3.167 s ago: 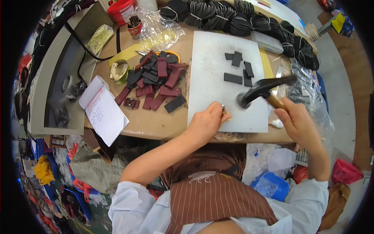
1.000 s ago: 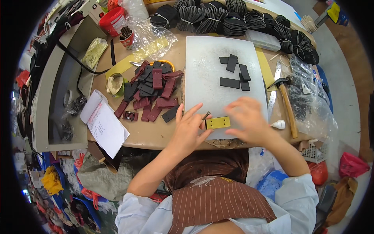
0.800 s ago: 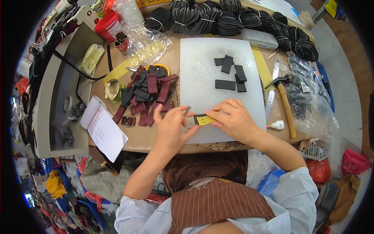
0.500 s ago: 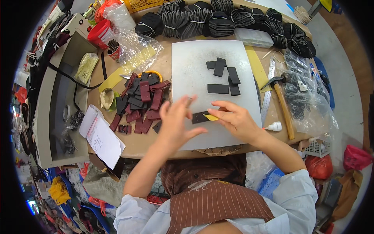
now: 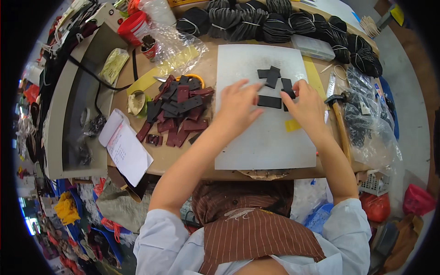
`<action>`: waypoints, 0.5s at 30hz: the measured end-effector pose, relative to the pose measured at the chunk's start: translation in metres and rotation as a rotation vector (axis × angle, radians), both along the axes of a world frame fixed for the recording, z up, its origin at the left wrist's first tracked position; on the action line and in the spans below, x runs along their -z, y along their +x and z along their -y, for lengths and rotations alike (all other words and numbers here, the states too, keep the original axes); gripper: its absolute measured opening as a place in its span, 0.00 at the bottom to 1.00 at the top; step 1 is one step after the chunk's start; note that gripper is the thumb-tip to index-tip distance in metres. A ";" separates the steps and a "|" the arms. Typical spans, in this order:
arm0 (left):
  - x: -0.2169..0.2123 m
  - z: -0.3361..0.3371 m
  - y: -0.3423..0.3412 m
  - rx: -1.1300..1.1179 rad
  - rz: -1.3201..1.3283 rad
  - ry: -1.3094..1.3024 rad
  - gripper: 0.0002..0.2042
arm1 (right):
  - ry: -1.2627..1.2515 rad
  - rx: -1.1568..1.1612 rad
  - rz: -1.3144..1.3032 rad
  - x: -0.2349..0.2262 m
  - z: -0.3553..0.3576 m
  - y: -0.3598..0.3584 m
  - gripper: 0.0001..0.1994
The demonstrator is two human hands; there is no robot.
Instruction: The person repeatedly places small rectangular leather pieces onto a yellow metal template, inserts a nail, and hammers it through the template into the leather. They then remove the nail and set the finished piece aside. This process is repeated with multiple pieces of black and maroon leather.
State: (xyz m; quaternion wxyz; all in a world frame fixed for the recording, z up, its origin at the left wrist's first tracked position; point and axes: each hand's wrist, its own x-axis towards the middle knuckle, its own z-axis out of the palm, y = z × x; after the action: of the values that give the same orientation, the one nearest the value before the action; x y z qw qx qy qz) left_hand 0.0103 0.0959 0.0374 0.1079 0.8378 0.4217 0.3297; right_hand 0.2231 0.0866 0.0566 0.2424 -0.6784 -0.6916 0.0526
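On the white board [image 5: 256, 151], my right hand [image 5: 309, 110] closes its thumb and fingers on a small black strip [image 5: 287, 84] at the right of a loose group. My left hand [image 5: 236, 107] hovers over the board left of the group, thumb apart from its fingers, slightly blurred. Something small and greyish shows by its fingertips; I cannot make it out. Nearest to it lie a flat black strip [image 5: 269, 101] and two crossed strips [image 5: 273, 77]. A yellow piece [image 5: 292, 125] shows beside my right palm; whether it is held or lies on the board, I cannot tell.
Left of the board is a pile of maroon and black strips [image 5: 178, 110], with orange-handled scissors [image 5: 198, 79] behind. A notepad [image 5: 126, 146] lies at the front left. Bundled black cords [image 5: 275, 27] line the back. A hammer [image 5: 340, 123] and plastic bags [image 5: 371, 119] lie right.
Both hands have moved away from me towards the black strips. The strip formerly near the board's front has left that spot. My right hand now grips another strip. The view has shifted slightly.
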 end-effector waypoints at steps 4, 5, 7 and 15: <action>-0.003 0.004 -0.003 0.010 0.056 -0.094 0.16 | -0.011 0.003 -0.087 0.000 -0.006 0.013 0.14; -0.004 0.016 -0.010 0.007 0.165 -0.077 0.17 | 0.015 -0.019 -0.132 0.003 -0.003 0.022 0.13; -0.012 0.051 -0.022 0.025 0.190 -0.209 0.16 | -0.002 -0.056 -0.260 0.000 0.007 0.036 0.13; -0.005 0.116 -0.042 -0.017 0.107 -0.310 0.23 | -0.131 -0.533 -0.386 -0.016 0.092 -0.004 0.20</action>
State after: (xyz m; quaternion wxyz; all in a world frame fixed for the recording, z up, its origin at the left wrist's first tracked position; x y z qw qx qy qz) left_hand -0.0320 -0.0198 0.0428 0.2552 0.7889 0.4681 0.3057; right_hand 0.2195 -0.0051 0.0731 0.3022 -0.4654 -0.7812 0.2860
